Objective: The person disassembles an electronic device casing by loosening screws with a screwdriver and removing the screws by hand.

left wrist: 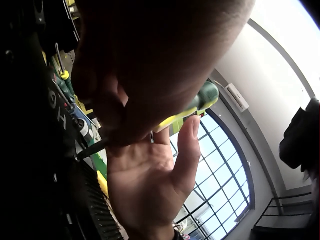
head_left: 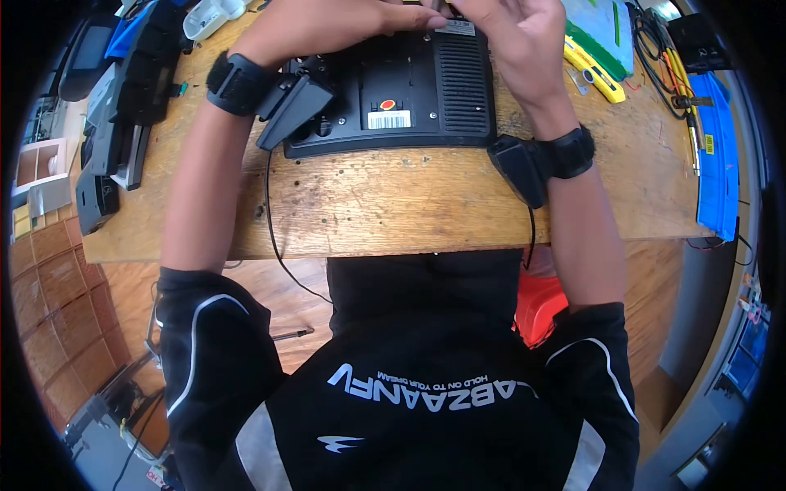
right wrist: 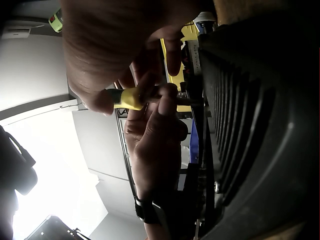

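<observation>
A black device [head_left: 401, 86] lies on the bench, its vented, labelled side up. Over its far edge, my left hand [head_left: 348, 26] and my right hand [head_left: 524, 41] meet. In the right wrist view, my right hand [right wrist: 117, 50] holds the yellow and green handle of a screwdriver [right wrist: 131, 99], while my left hand [right wrist: 156, 145] pinches around its shaft. The left wrist view shows the screwdriver's handle [left wrist: 205, 95] beyond my dark left hand [left wrist: 165, 55], and the shaft [left wrist: 92, 149] reaching down to the device. My fingers hide part of the shaft.
A yellow cutter [head_left: 594, 72] and a green-edged tray [head_left: 598, 51] lie right of the device; cables and a blue bin [head_left: 716, 155] stand farther right. Black cases [head_left: 135, 98] line the left side, near a white container [head_left: 211, 18]. Wrist-camera cables hang over the front edge.
</observation>
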The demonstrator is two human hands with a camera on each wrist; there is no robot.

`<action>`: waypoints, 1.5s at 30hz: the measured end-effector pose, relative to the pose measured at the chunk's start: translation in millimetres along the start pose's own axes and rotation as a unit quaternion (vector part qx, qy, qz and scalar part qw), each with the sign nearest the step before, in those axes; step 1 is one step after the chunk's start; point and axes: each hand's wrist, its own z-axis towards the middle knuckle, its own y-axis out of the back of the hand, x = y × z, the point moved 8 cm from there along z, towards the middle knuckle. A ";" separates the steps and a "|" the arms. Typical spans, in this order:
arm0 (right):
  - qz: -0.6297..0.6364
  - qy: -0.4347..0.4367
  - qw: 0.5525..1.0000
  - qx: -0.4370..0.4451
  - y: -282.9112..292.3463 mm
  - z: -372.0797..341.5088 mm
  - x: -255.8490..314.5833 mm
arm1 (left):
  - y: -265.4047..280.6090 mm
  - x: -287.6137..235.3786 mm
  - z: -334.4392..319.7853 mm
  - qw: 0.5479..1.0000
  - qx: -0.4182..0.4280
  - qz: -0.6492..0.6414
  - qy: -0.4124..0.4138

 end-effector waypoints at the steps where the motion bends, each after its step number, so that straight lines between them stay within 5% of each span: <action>1: -0.001 -0.001 1.000 0.001 3.3 0.2 -1.5 | -0.3 2.8 -1.1 1.000 0.013 -0.026 0.003; 6: -0.046 0.050 0.998 -0.016 6.2 0.2 0.8 | 0.4 1.1 -4.6 1.000 0.014 -0.014 -0.018; 8: -0.065 0.073 0.995 -0.001 5.4 1.7 2.6 | 4.3 -9.7 -8.7 0.978 -0.026 0.164 -0.123; 10: -0.084 0.096 0.992 0.014 2.5 1.0 9.9 | 5.5 -10.0 -6.2 0.983 -0.027 0.159 -0.090; 12: 0.034 -0.055 0.998 0.009 3.5 -2.7 -6.6 | 4.1 -7.5 -4.0 0.986 -0.027 0.153 -0.058; 15: -0.037 0.056 0.998 0.011 4.7 1.3 2.3 | 2.9 -7.8 -3.2 0.995 -0.029 0.063 -0.066; 18: -0.019 0.049 0.999 0.000 2.5 1.4 1.2 | 1.4 -8.5 -2.1 0.997 -0.014 0.028 -0.070; 20: 0.002 0.014 1.000 0.007 -1.7 -2.7 7.6 | -0.7 1.5 -2.0 1.000 0.006 0.001 0.028; 23: 0.040 -0.006 0.999 0.020 -2.2 -1.7 -0.9 | -3.3 2.4 -2.8 0.999 0.022 -0.041 0.010; 30: -0.002 0.038 0.998 -0.043 -5.6 0.3 10.7 | -4.9 1.5 -3.8 0.999 0.017 0.002 0.036; 31: -0.001 0.038 0.998 -0.044 1.8 0.6 9.5 | -0.2 -5.0 -3.5 0.996 -0.007 0.083 -0.035; 33: 0.083 0.028 0.990 0.109 -7.5 1.4 12.7 | 0.3 -14.5 -5.6 0.981 -0.029 0.162 -0.105; 34: 0.083 0.028 0.990 0.108 -12.6 0.3 13.0 | 0.4 -11.7 -5.6 0.991 -0.032 0.105 -0.079; 36: -0.039 0.018 0.999 -0.030 -6.7 -0.9 11.4 | 0.2 -7.8 -4.2 0.997 -0.033 0.047 -0.052; 42: -0.015 -0.009 0.999 0.030 4.0 1.0 -1.1 | -4.1 2.8 0.0 0.995 0.018 -0.059 -0.082; 45: 0.037 -0.001 0.999 -0.005 -2.8 0.8 0.9 | -6.2 2.2 -3.9 0.998 0.036 -0.030 0.041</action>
